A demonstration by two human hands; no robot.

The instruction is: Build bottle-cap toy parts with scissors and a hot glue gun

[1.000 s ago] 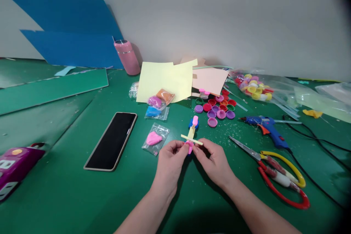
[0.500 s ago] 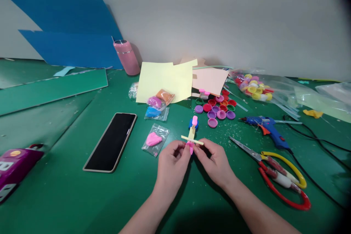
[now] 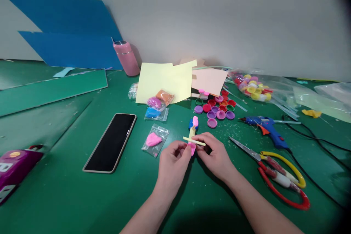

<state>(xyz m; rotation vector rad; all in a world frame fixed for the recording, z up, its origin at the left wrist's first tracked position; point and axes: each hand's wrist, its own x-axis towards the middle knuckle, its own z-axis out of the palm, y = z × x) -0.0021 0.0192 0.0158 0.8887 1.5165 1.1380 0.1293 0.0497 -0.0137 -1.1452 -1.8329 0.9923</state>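
Observation:
Between my hands is a small craft figure [image 3: 192,132] made of a pale yellow stick with a crossbar, pink clay at both ends and a blue piece at its far end. My left hand [image 3: 174,159] is closed, its thumb and fingers pinching the pink clay at the near end. My right hand [image 3: 215,155] is closed too, with its fingertips at the right side of the crossbar and the pink clay. A clear bag of pink clay [image 3: 154,139] lies left of my left hand. Colourful bottle caps [image 3: 211,123] lie beyond my right hand.
To the right are scissors [image 3: 282,179] and a blue glue gun [image 3: 267,128] with its cable. A phone [image 3: 111,142] lies left. Further back stand a pink bottle [image 3: 127,58], yellow paper [image 3: 164,80], bagged clay [image 3: 153,112] and a bag of caps [image 3: 255,87]. A purple object [image 3: 19,170] sits far left.
My right hand's fingers have shifted up over the right end of the crossbar. The crossbar has moved slightly to the right and more of the pink clay shows. My left hand keeps its pinch.

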